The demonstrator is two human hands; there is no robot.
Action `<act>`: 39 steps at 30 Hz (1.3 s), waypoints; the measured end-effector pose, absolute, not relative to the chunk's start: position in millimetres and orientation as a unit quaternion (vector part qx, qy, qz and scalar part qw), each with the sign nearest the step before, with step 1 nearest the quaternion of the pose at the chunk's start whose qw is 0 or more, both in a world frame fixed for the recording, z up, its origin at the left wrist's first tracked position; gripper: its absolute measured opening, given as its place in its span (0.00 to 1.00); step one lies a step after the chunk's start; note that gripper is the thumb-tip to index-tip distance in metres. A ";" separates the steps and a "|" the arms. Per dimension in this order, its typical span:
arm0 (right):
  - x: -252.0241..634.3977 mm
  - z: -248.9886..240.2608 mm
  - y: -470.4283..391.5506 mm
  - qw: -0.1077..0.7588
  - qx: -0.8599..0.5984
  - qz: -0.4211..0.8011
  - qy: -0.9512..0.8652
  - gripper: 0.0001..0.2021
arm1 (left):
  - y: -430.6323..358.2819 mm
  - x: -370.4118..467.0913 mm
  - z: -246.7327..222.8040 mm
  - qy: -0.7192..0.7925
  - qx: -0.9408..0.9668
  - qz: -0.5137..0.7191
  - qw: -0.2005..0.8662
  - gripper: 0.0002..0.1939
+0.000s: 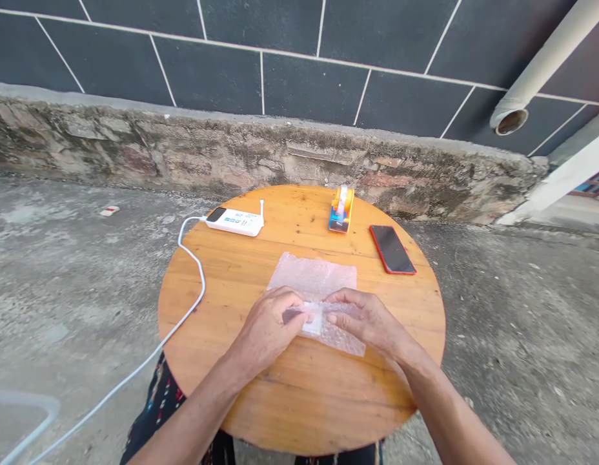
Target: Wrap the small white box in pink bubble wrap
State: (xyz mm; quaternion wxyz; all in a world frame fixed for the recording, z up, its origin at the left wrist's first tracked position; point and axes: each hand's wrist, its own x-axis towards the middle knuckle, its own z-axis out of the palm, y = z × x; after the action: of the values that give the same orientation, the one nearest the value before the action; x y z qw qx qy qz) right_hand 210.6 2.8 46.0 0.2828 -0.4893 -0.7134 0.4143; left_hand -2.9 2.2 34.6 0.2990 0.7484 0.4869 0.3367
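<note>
A pinkish, see-through sheet of bubble wrap [319,274] lies on the round wooden table, with a near part folded up between my hands. My left hand [273,323] pinches the left side of this fold between thumb and fingers. From the right, my right hand [370,320] grips the other side of the fold, thumb below and fingers above. A small white item [312,321] shows in the gap between both hands, against the wrap; its kind is unclear, and my fingers partly hide it.
On the wooden table [299,400], a white power strip-like device [235,221] with a white cable [203,278] lies back left. An orange-and-blue tape dispenser [341,210] stands at the back. A red-edged phone [392,250] rests at right. Beyond is a stone-based wall [222,152].
</note>
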 end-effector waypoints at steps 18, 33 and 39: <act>221.1 13.5 -9.2 0.344 -0.554 0.251 -0.716 0.08 | 11.6 -7.7 32.6 0.516 0.672 0.316 0.426 0.06; 159.5 63.6 -62.6 0.293 -0.498 -0.080 -0.813 0.09 | 17.5 -6.9 36.1 0.503 0.699 0.310 0.402 0.06; 154.4 53.9 -52.1 0.247 -0.455 0.009 -0.856 0.13 | 21.8 -7.8 31.3 0.490 0.710 0.311 0.399 0.06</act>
State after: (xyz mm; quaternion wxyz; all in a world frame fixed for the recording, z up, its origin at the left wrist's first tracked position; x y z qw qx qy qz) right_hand 154.4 -52.1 53.9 0.2473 -0.4547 -0.8556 0.0091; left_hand -7.8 21.8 31.3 0.3986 0.7098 0.4904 0.3113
